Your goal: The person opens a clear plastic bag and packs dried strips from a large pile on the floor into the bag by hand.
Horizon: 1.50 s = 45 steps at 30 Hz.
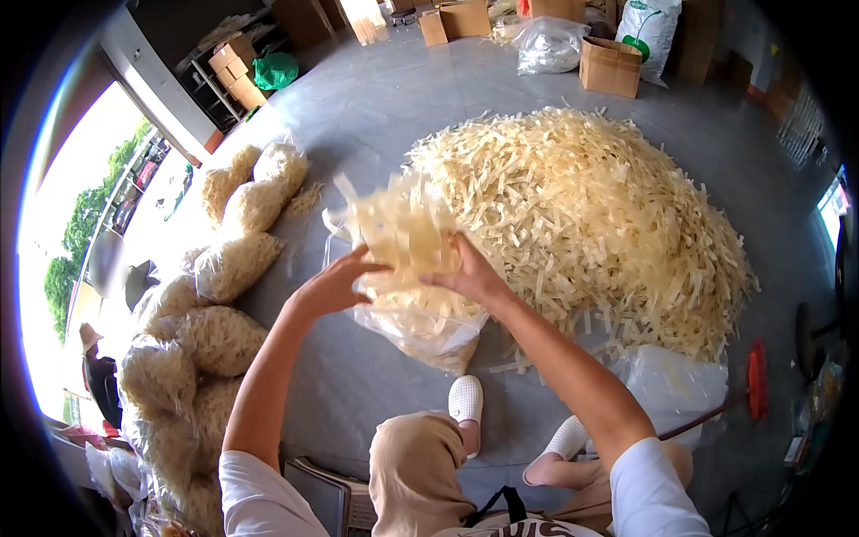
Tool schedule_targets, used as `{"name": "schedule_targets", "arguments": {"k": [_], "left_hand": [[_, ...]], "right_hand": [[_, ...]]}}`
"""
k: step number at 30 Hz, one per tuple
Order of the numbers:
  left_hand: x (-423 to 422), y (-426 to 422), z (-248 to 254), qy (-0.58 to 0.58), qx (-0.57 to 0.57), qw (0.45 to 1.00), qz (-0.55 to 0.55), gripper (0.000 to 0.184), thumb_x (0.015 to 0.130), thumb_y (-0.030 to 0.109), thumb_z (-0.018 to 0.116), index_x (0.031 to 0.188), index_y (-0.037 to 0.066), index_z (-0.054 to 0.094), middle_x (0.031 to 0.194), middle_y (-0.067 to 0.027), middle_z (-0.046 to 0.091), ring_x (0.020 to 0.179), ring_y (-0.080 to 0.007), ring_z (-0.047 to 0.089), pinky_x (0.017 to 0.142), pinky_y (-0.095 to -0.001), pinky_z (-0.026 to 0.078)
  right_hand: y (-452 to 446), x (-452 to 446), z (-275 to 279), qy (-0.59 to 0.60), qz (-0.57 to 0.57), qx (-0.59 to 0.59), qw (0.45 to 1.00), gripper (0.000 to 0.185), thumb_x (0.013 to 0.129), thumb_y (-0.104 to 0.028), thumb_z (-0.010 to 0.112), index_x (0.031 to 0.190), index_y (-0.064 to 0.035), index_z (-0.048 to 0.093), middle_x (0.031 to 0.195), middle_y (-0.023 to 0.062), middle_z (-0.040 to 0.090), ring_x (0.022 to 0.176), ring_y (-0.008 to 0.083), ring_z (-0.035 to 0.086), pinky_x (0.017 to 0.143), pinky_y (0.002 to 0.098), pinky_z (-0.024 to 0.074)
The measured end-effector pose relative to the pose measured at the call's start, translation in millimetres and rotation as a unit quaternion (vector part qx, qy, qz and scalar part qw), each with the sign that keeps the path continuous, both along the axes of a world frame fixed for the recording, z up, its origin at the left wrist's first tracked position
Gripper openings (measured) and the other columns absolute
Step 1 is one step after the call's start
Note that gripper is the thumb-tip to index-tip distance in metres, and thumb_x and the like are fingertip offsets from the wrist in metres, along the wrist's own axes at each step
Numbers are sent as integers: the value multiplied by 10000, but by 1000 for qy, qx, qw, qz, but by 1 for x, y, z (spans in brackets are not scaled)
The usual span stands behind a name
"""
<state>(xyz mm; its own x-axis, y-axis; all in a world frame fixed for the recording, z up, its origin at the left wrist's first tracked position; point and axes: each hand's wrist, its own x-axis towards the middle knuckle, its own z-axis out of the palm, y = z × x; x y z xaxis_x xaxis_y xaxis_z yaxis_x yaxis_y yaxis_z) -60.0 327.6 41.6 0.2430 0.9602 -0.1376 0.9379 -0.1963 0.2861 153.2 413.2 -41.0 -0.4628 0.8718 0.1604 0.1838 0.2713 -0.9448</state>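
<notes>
Between my left hand (338, 281) and my right hand (472, 274) is a loose clump of pale yellow flat strips (404, 234), blurred at its upper edge. My fingers curve round it from both sides. Directly beneath, a clear plastic bag (452, 338) stands on the floor with its mouth open and more strips inside. A large heap of the same strips (591, 224) spreads over the floor to the right, close beyond my right hand.
Filled clear bags (237, 268) of strips line the left side. A flat plastic sheet or bag (671, 385) lies at the heap's near edge, beside a red object (757, 380). Cardboard boxes (610, 67) stand at the back. A dark stool-like object (327, 501) is near my legs.
</notes>
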Motion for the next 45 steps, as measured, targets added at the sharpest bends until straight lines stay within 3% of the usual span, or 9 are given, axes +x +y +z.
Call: {"name": "schedule_targets", "arguments": {"k": [6, 12, 19, 22, 29, 35, 38, 42, 45], "left_hand": [[10, -25, 31, 46, -18, 997, 63, 324, 787, 37, 602, 1096, 134, 600, 1222, -76, 522, 1097, -244, 495, 913, -349, 409], [64, 6, 49, -86, 171, 980, 50, 179, 808, -2, 554, 967, 26, 630, 859, -111, 651, 681, -193, 619, 573, -285, 489], [159, 19, 69, -283, 242, 926, 62, 163, 791, -16, 559, 927, 21, 641, 756, -98, 655, 641, -148, 631, 497, -254, 461], [196, 21, 51, -330, 131, 935, -2, 203, 809, -17, 539, 988, 19, 627, 771, -61, 656, 653, -85, 607, 573, -228, 483], [280, 50, -162, -229, -219, 913, -258, 385, 821, 113, 560, 1192, 51, 479, 966, -149, 618, 789, -222, 614, 605, -286, 493], [273, 23, -325, -207, -401, 878, 158, 795, 717, 188, 636, 1364, 145, 176, 1107, -225, 518, 817, -347, 599, 612, -457, 533], [249, -4, -397, -272, -436, 715, 474, 1039, 708, 132, 682, 1379, 244, -104, 1345, -207, 296, 1100, -419, 445, 848, -593, 424], [230, -11, -409, -212, -412, 664, 587, 1154, 667, 96, 723, 1365, 258, -182, 1397, -243, 148, 1210, -407, 325, 870, -586, 398], [221, -12, -444, -207, -463, 674, 537, 1274, 596, 309, 798, 1356, 259, -224, 1394, -277, -154, 1277, -367, 207, 965, -484, 346]], "right_hand": [[16, 38, 11, 80, 65, 1, 995, 308, 754, -80, 626, 1035, 37, 573, 1029, 160, 615, 947, 229, 592, 803, 309, 472], [16, 47, 39, 103, 115, -27, 988, 262, 826, 27, 498, 1080, 8, 559, 956, 56, 616, 817, 74, 597, 718, 209, 501], [14, 70, 45, -67, 104, 318, 940, 338, 777, 57, 496, 1102, -8, 564, 1156, 192, 542, 910, 312, 605, 822, 320, 491], [28, 123, 41, 70, -50, 169, 982, 260, 784, 79, 496, 1011, 4, 600, 1001, 141, 629, 841, 237, 637, 760, 296, 513], [49, 302, -161, -247, -118, -187, 943, 574, 726, -129, 660, 1238, -51, 412, 1163, 184, 513, 879, 232, 593, 612, 289, 520], [-33, 312, -273, -181, -141, -507, 831, 871, 700, -110, 688, 1351, -53, 112, 1160, 248, 465, 808, 327, 591, 535, 418, 550], [-74, 285, -324, -140, -158, -608, 765, 753, 758, -102, 609, 1319, 39, 128, 1059, 254, 533, 846, 388, 593, 549, 534, 518], [-93, 239, -353, -180, -246, -595, 744, 691, 728, -110, 630, 1258, 95, 237, 1009, 260, 561, 867, 359, 603, 574, 450, 522], [-88, 224, -433, -287, -218, -351, 864, 715, 726, -84, 638, 1299, 31, 225, 964, 193, 575, 729, 226, 614, 512, 337, 502]]}}
